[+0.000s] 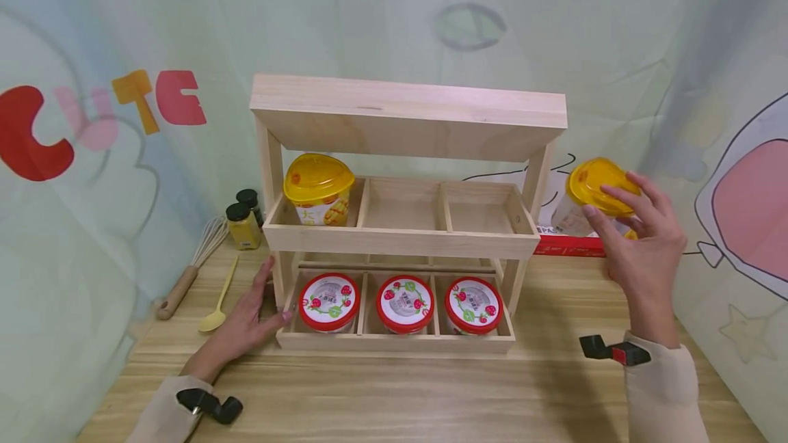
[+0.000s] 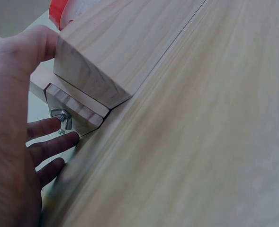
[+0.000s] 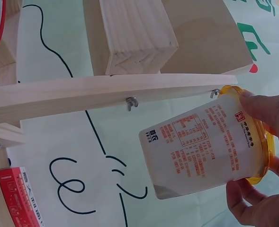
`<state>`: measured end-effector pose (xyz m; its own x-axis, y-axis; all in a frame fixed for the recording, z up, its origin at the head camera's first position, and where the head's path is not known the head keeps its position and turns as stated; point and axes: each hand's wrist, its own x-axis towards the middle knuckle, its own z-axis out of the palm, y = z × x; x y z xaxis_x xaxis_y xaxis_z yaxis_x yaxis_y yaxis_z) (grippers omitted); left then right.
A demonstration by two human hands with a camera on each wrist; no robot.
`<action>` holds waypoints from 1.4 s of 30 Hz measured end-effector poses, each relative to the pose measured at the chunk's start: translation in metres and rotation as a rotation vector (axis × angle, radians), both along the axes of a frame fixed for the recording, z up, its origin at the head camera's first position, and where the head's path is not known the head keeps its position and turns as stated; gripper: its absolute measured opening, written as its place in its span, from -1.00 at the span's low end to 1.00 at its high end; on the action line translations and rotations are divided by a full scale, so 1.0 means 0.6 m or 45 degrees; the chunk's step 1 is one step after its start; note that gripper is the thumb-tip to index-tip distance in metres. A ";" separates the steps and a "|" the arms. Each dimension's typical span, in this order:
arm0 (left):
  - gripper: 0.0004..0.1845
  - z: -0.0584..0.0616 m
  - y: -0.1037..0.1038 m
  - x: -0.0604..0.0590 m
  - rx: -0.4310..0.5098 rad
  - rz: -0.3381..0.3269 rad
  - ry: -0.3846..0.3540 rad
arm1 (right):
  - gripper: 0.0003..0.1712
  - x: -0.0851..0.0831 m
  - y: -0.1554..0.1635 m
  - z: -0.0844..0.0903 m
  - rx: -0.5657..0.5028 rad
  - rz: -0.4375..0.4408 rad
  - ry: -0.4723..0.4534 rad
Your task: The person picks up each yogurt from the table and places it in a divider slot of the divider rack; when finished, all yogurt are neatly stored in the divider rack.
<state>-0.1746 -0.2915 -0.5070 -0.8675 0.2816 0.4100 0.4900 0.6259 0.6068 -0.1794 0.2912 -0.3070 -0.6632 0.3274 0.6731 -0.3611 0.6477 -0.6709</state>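
Right hand point(image 1: 640, 238) pinches yellow-lidded cup point(image 1: 600, 190) at frame right; left hand point(image 1: 246, 323), fingers spread, braces wooden rack point(image 1: 406, 238). Probably best kept upright, lowered into empty middle slot.

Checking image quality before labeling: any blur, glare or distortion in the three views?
Head view: even soft light, wide-angle bowing at the edges, wooden rack sharp, faint shadow on the table by the right hand. Left wrist view: left hand close to the lens and soft, wood grain mildly blurred. Right wrist view: print on the yellow-lidded cup readable, no glare; tilted framing.
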 end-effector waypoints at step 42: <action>0.28 -0.005 -0.001 -0.003 0.007 -0.004 0.012 | -0.59 0.046 -0.081 0.057 -0.073 0.429 0.256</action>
<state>-0.1763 -0.2922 -0.5097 -0.8627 0.2822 0.4197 0.4977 0.6208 0.6057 -0.1518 0.2428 -0.2728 -0.5965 0.1546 0.7876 -0.6752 0.4340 -0.5965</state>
